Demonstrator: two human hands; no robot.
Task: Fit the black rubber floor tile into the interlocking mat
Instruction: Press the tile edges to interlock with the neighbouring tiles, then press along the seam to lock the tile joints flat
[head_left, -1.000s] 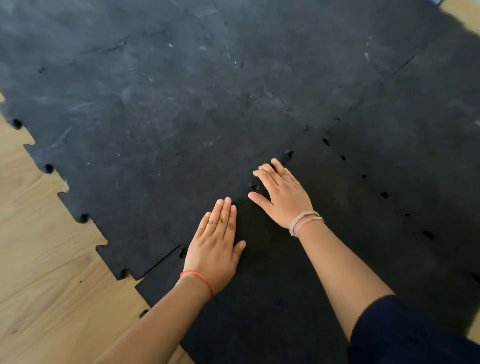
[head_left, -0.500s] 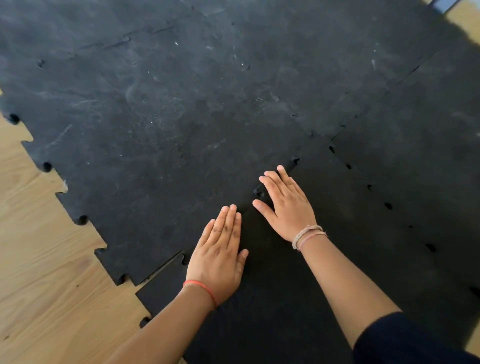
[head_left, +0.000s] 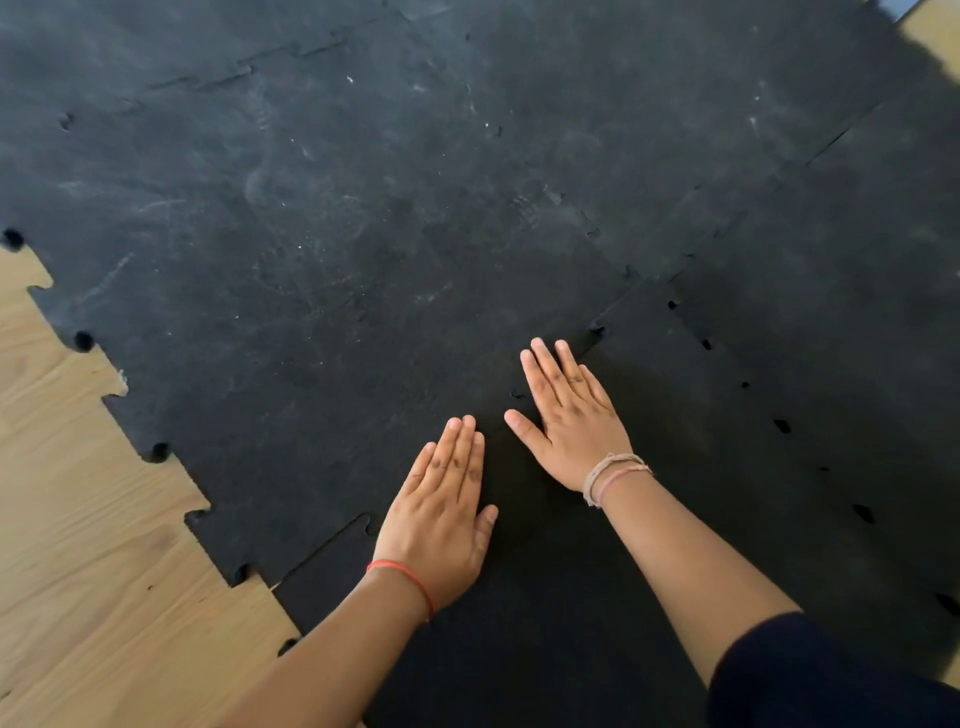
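On the far left, bare wooden floor (head_left: 78, 545) shows beside the toothed edge of the laid mat (head_left: 311, 260), whose knobs and notches run down toward the near corner. Next comes the seam (head_left: 332, 543) where the loose tile (head_left: 597, 597) meets the mat — a thin dark gap shows along it near the corner, so the teeth there look only partly seated. The left hand (head_left: 441, 514) lies flat and open on the tile just beside that seam, fingers together and pointing away, grasping nothing. Just to its right the right hand (head_left: 569, 415) is also spread flat and empty, its fingertips reaching across the joint onto the mat, palm on the tile. Further right, a row of small dark holes (head_left: 782, 426) marks the tile's other joint with the neighbouring piece (head_left: 831, 260), and these look unfilled too. The tile lies in its slot at the near corner of the mat, under both palms. The risk I see: pressing hard in the middle of one edge while the corner teeth sit off their notches could make the rubber hump or ride up over the mat — and pushing sideways might open the right-hand joint wider instead of closing it.
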